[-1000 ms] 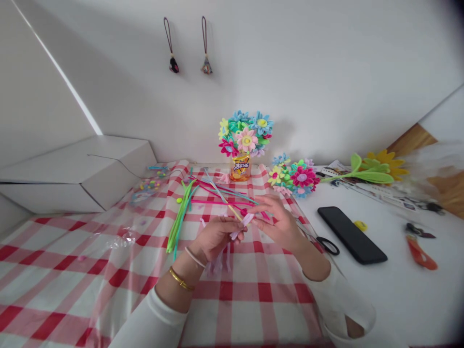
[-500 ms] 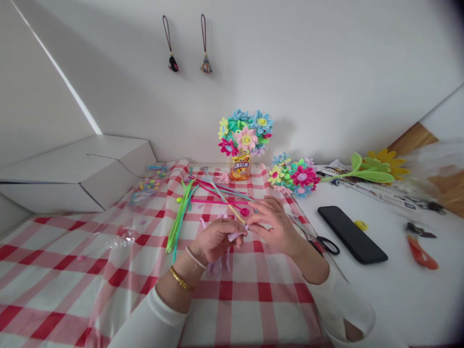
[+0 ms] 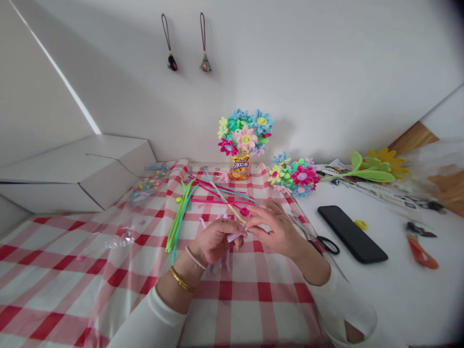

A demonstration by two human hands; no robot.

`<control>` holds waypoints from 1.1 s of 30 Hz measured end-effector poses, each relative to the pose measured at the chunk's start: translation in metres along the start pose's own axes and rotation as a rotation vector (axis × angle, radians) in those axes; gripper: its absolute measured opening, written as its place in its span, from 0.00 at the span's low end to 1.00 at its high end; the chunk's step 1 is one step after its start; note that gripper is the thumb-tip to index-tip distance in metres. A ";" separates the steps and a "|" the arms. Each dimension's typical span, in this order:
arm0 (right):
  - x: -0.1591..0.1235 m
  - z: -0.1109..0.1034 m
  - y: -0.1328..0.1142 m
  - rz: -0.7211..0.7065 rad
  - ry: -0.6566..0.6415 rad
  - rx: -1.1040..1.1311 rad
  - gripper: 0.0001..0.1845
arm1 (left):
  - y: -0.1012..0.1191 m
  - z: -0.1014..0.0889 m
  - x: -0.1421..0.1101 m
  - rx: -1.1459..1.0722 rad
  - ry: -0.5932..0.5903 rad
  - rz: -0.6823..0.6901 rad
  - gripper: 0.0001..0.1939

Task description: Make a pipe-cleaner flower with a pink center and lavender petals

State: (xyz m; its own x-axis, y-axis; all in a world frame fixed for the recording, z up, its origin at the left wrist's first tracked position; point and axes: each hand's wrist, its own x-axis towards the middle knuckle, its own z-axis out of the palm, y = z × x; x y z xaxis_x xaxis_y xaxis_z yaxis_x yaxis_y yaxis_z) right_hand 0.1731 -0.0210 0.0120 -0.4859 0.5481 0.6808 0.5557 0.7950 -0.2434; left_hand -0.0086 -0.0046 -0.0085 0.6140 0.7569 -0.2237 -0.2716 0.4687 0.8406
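Left hand (image 3: 217, 240): curled, pinched the lilac pipe cleaner (image 3: 235, 237).
Right hand (image 3: 275, 229): fingertips pressed together on the same pipe cleaner.
Place: held above the checked tablecloth (image 3: 224, 309).
Right edge: scissors (image 3: 328, 245).
Far edge: loose pipe cleaners (image 3: 217, 193); bouquet (image 3: 245, 137) in a can (image 3: 240, 166).

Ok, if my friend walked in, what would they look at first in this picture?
The bright bunch of pipe-cleaner flowers stands out first, in an iced-tea container at the back of the red-and-white checked tablecloth. Just below, in the middle, the left hand and right hand pinch a pale pipe cleaner.
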 end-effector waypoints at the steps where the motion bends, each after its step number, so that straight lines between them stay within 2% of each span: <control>1: 0.000 0.000 -0.001 0.020 0.000 -0.007 0.19 | 0.001 0.000 0.000 0.009 -0.001 0.008 0.06; 3: 0.000 0.000 -0.002 0.058 0.010 -0.006 0.12 | 0.002 0.001 -0.001 0.062 0.009 0.044 0.05; 4: 0.000 0.001 -0.003 0.073 0.015 0.003 0.13 | 0.003 0.002 -0.001 0.110 0.026 0.066 0.04; 6: 0.000 0.003 -0.004 0.103 0.018 0.025 0.19 | 0.003 0.002 -0.002 0.264 0.084 0.111 0.04; 8: 0.000 0.007 -0.004 0.141 0.005 0.026 0.23 | 0.003 0.003 -0.002 0.506 0.145 0.179 0.06; 11: 0.001 0.013 -0.004 0.228 -0.018 -0.002 0.24 | 0.003 0.006 -0.002 0.979 0.210 0.435 0.09; 14: 0.002 0.017 -0.003 0.324 0.029 -0.042 0.22 | 0.002 0.010 -0.002 1.395 0.283 0.687 0.11; 18: 0.002 0.020 -0.004 0.344 0.125 -0.114 0.22 | 0.002 0.013 -0.004 1.633 0.493 0.825 0.11; 21: 0.000 0.023 -0.007 0.295 0.148 -0.176 0.21 | 0.001 0.015 -0.005 1.694 0.610 0.858 0.10; 24: -0.001 0.024 -0.009 0.254 0.143 -0.241 0.20 | -0.002 0.017 -0.004 1.653 0.609 0.799 0.09; 28: -0.001 0.025 -0.011 0.198 0.086 -0.312 0.19 | -0.009 0.013 0.002 1.321 0.580 0.674 0.08; 31: -0.001 0.026 -0.012 0.175 0.070 -0.344 0.19 | -0.011 0.011 0.005 1.004 0.480 0.504 0.10; 33: -0.001 0.027 -0.012 0.195 0.086 -0.309 0.17 | -0.011 0.011 0.006 0.882 0.433 0.437 0.11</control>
State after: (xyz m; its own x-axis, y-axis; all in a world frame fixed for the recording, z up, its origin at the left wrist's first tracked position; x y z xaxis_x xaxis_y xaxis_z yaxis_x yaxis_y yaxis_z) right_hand 0.1485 -0.0241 -0.0044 -0.2997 0.6468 0.7013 0.8160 0.5546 -0.1628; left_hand 0.0062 -0.0100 -0.0137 0.2310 0.9576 0.1722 0.3329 -0.2441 0.9108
